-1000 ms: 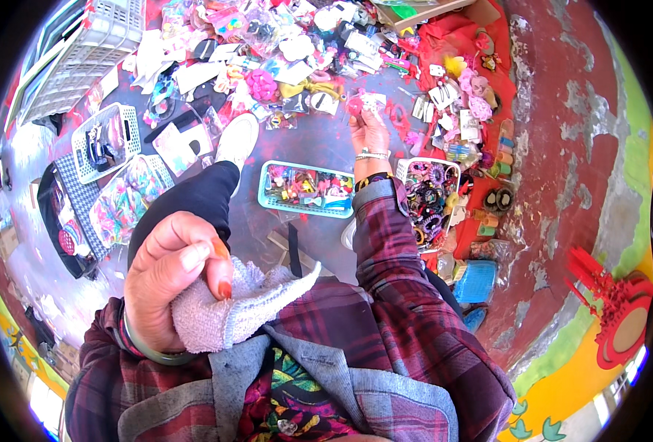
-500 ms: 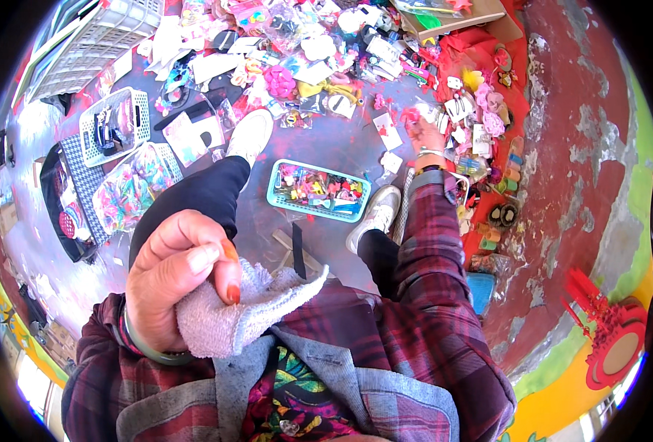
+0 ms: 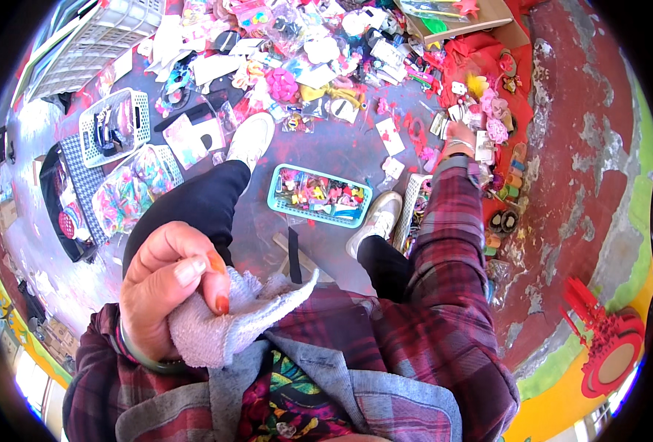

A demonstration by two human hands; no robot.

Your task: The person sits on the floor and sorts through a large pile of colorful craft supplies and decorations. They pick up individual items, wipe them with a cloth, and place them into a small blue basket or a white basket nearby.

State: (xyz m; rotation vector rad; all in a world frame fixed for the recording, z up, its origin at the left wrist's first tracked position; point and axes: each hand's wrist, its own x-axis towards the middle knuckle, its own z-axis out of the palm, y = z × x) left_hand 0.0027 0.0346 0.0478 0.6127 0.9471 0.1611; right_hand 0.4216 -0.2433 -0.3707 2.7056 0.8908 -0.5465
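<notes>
My left hand (image 3: 168, 283) is closed round a pale lilac terry cloth (image 3: 227, 324), its fingers curled and the cloth hanging in front of my jacket. My right arm stretches out to the right side of the floor. There my right hand (image 3: 459, 138) reaches in among small white cards (image 3: 455, 113), beside pink fabric flowers (image 3: 496, 118). Its fingers are too small and partly covered to tell what they hold. A reddish hair accessory (image 3: 416, 131) and a pink piece (image 3: 429, 157) lie just left of it.
A light blue basket (image 3: 275, 190) of small colourful hair accessories stands between my feet. A white basket (image 3: 409, 214) sits under my right forearm. A large pile of packaged accessories (image 3: 304, 55) spreads ahead. White baskets (image 3: 144, 110) stand at left, a cardboard box (image 3: 481, 16) at far right.
My right hand has moved to the right, from the grey floor to the cards by the pink flowers. The left hand still holds the cloth, slightly lower.
</notes>
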